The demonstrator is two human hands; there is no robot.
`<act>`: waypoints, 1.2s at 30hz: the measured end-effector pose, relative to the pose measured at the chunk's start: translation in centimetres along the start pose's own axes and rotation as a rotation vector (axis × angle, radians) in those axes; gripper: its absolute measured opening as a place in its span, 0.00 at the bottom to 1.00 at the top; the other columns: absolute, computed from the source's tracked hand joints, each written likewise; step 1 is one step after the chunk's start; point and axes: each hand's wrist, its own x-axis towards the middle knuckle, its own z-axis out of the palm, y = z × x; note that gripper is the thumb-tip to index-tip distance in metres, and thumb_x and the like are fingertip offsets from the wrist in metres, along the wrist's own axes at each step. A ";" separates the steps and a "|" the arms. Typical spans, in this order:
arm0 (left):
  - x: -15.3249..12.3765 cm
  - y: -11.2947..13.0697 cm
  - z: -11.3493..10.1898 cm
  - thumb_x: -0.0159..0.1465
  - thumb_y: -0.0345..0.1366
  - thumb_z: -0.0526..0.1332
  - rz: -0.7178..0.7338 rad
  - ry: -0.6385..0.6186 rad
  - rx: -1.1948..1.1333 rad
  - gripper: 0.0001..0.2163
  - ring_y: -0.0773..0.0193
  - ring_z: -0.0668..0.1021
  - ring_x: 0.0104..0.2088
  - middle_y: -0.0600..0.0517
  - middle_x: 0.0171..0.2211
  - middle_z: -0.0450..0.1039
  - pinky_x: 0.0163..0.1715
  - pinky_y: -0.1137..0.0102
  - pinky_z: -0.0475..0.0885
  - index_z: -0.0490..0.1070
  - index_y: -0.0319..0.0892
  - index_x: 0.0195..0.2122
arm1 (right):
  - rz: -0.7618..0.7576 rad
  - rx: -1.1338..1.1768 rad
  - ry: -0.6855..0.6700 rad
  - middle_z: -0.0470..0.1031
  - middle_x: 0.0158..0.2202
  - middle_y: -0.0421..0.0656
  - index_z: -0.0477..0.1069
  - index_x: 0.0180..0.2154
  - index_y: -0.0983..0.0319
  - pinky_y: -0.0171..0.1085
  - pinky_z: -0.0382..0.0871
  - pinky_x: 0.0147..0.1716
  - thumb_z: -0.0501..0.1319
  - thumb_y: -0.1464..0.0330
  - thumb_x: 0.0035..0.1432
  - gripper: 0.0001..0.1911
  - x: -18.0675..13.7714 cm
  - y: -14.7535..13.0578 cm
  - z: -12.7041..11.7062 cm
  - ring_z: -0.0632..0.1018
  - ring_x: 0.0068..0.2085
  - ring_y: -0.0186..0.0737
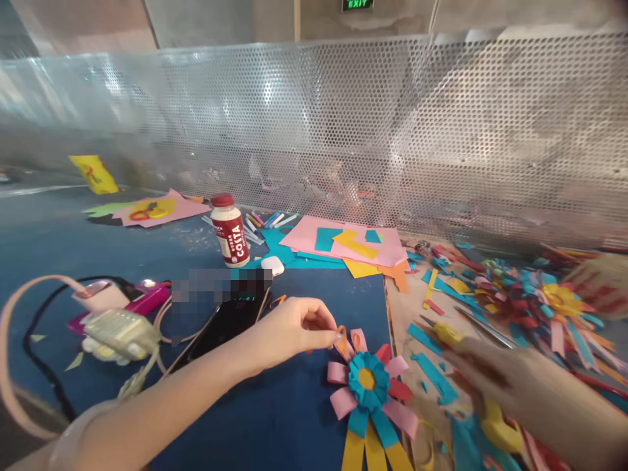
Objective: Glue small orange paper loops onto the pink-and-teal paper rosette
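Observation:
My left hand (299, 327) pinches a small orange paper loop (342, 340) at the top edge of a paper rosette (367, 386). The rosette has a blue pleated centre with a yellow dot, pink and red petals, and yellow and blue ribbon tails. It lies on the blue mat (255, 418). My right hand (495, 376) is smeared by motion to the rosette's right, over blue paper scraps and beside yellow-handled scissors (449, 335). Its fingers do not show clearly.
A Costa bottle (229, 230) stands behind, next to a white earbud case (273, 265). A phone (223, 324), cables and a charger (120, 333) lie at the left. Pink, blue and yellow paper sheets (343, 245) and several finished paper flowers (534, 304) crowd the right. Perforated metal screen (343, 124) behind.

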 end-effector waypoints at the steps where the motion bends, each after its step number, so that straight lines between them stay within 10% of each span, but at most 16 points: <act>1: 0.1 -0.3 0.0 0.55 0.38 0.64 -0.011 -0.006 0.006 0.08 0.69 0.72 0.28 0.54 0.27 0.73 0.25 0.75 0.64 0.68 0.39 0.30 | -0.067 0.025 -0.059 0.76 0.27 0.39 0.71 0.36 0.55 0.28 0.66 0.17 0.46 0.62 0.66 0.16 0.6 -1.2 0.4 0.76 0.22 0.32; 7: 0.5 -1.5 0.3 0.55 0.41 0.63 -0.097 0.020 -0.004 0.10 0.68 0.72 0.26 0.53 0.26 0.72 0.21 0.75 0.65 0.69 0.39 0.31 | -0.415 -0.023 -0.032 0.70 0.26 0.39 0.69 0.46 0.57 0.31 0.63 0.18 0.47 0.67 0.65 0.14 5.1 -6.7 3.0 0.74 0.24 0.33; 14: -0.1 -0.4 0.3 0.57 0.40 0.61 -0.255 0.083 -0.065 0.08 0.73 0.68 0.18 0.57 0.22 0.71 0.18 0.78 0.63 0.69 0.40 0.31 | -0.435 0.080 -0.255 0.71 0.36 0.40 0.67 0.47 0.54 0.34 0.64 0.20 0.58 0.72 0.46 0.23 5.4 -5.9 4.4 0.75 0.32 0.40; 36: 0.0 -2.9 2.2 0.56 0.39 0.63 -0.124 0.007 -0.178 0.05 0.65 0.79 0.28 0.57 0.26 0.78 0.27 0.76 0.70 0.72 0.45 0.29 | -0.468 0.254 -0.188 0.74 0.34 0.44 0.66 0.45 0.60 0.35 0.67 0.23 0.47 0.66 0.65 0.12 4.8 -5.1 4.0 0.76 0.32 0.38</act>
